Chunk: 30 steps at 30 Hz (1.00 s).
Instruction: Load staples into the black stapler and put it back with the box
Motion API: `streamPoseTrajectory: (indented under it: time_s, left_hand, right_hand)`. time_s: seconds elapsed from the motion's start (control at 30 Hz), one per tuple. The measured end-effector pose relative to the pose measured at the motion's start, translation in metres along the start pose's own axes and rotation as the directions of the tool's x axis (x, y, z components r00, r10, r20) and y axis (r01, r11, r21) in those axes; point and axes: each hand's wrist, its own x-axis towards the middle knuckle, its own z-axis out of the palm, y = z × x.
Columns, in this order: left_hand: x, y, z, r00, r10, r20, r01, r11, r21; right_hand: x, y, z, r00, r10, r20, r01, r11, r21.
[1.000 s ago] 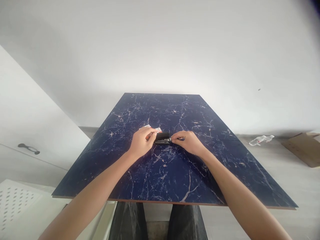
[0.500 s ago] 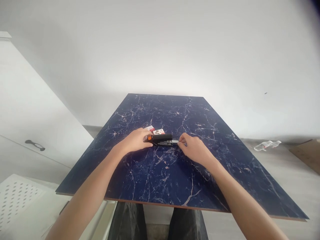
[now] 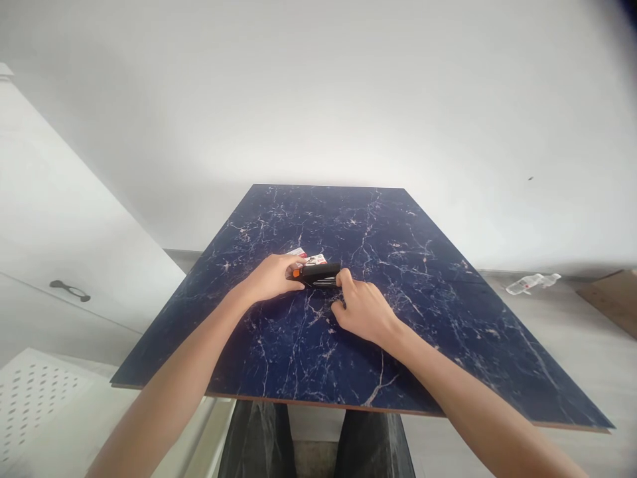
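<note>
A black stapler [image 3: 321, 272] with an orange part at its rear lies across the table in front of me. My left hand [image 3: 273, 277] is closed around the stapler's rear end, fingers on the far side and thumb on the near side. At the other end, my right hand [image 3: 362, 304] touches the stapler's front with its bent index finger. The right thumb stands apart, below the stapler, and that hand does not grip it. Two small white-and-red boxes, a left box [image 3: 297, 252] and a right box [image 3: 315, 259], lie just behind the stapler, partly hidden.
The dark blue marbled table [image 3: 328, 226] reaches back to a white wall [image 3: 328, 93]. On the left stands a white cabinet [image 3: 60, 219] with a dark handle. Clear plastic bottles [image 3: 532, 284] and a cardboard box [image 3: 612, 299] are on the floor at right.
My right hand has moved left against the stapler's front, from a pinch on the silver strip sticking out there. That strip no longer shows. My left hand keeps its hold.
</note>
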Motion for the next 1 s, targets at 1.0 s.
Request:
streamPoseTrajectory:
  time_s: [1.0]
  left_hand:
    - [0.004,-0.028,0.006,0.997,-0.076,0.003,0.072,0.955,0.287]
  right_hand:
    - [0.017,0.036,0.011,0.996,0.019,-0.085,0.007,0.955,0.298]
